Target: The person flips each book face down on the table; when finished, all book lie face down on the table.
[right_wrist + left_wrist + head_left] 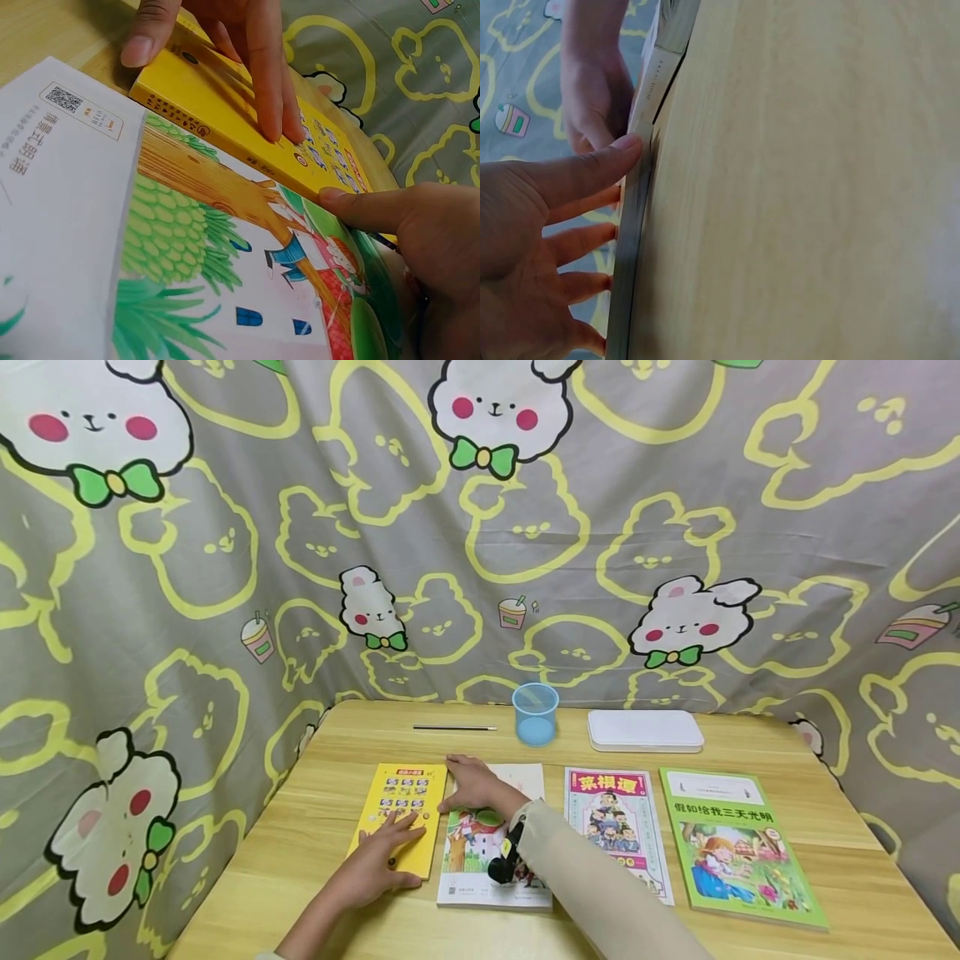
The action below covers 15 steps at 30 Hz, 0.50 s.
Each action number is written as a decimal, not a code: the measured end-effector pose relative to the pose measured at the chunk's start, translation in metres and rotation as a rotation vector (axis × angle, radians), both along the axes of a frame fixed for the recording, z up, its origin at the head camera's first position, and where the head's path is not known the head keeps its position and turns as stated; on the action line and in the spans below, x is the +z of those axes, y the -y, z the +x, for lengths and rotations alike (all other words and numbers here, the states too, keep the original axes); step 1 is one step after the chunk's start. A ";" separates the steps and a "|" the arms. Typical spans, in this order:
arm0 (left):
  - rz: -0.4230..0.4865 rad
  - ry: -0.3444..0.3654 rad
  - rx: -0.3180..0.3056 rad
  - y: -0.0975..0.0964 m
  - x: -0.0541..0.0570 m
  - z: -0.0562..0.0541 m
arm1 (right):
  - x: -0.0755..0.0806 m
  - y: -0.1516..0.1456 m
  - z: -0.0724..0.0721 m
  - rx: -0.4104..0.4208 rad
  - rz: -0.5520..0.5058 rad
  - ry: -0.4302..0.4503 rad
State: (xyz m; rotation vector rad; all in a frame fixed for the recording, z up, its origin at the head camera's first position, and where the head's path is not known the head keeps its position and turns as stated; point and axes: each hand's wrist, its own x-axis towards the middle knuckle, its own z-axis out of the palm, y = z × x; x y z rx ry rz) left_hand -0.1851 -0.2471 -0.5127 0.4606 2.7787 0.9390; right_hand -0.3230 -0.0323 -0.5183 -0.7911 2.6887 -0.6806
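A yellow book (405, 789) lies flat at the left of a row of books. My left hand (375, 860) rests on its cover, fingers spread, and the left wrist view shows the thumb against the book's near edge. At the book's far right corner is my right hand (476, 783), reaching across an illustrated white book (495, 896). Its thumb (360, 206) touches the yellow book's side in the right wrist view; its other fingers are mostly hidden there. The two books lie side by side, very close together.
Farther right lie a pink-titled book (607, 818) and a green book (742, 852). Behind the row are a black pen-like stick (453, 727), a blue translucent cup (536, 717) and a white case (645, 731). A patterned curtain (442, 543) hangs behind the wooden table (300, 827).
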 end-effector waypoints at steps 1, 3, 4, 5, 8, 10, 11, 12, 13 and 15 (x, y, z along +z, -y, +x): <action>0.000 0.001 0.001 0.000 0.000 0.000 | 0.000 0.000 0.000 -0.001 -0.002 -0.001; -0.003 0.003 0.003 0.000 0.000 0.000 | -0.002 0.001 0.000 -0.003 -0.001 -0.010; -0.002 0.005 0.005 -0.001 0.000 0.001 | -0.003 0.001 0.000 -0.005 -0.001 -0.015; -0.001 0.005 0.007 -0.001 0.000 0.001 | -0.003 0.001 0.000 -0.006 0.000 -0.021; 0.002 0.009 0.014 -0.001 0.000 0.001 | -0.006 0.001 0.000 -0.006 -0.002 -0.040; 0.005 0.010 0.018 -0.001 0.000 0.001 | -0.007 0.001 0.000 -0.007 -0.007 -0.047; 0.004 0.008 0.019 -0.001 0.000 0.001 | -0.007 0.001 0.000 -0.006 -0.011 -0.050; 0.004 0.007 0.019 -0.001 0.000 0.001 | -0.008 0.000 0.000 -0.006 -0.015 -0.054; 0.004 0.005 0.019 -0.001 0.001 0.001 | -0.008 0.000 0.000 -0.007 -0.020 -0.055; 0.001 0.001 0.020 -0.001 0.001 0.000 | -0.009 0.000 0.000 -0.007 -0.031 -0.057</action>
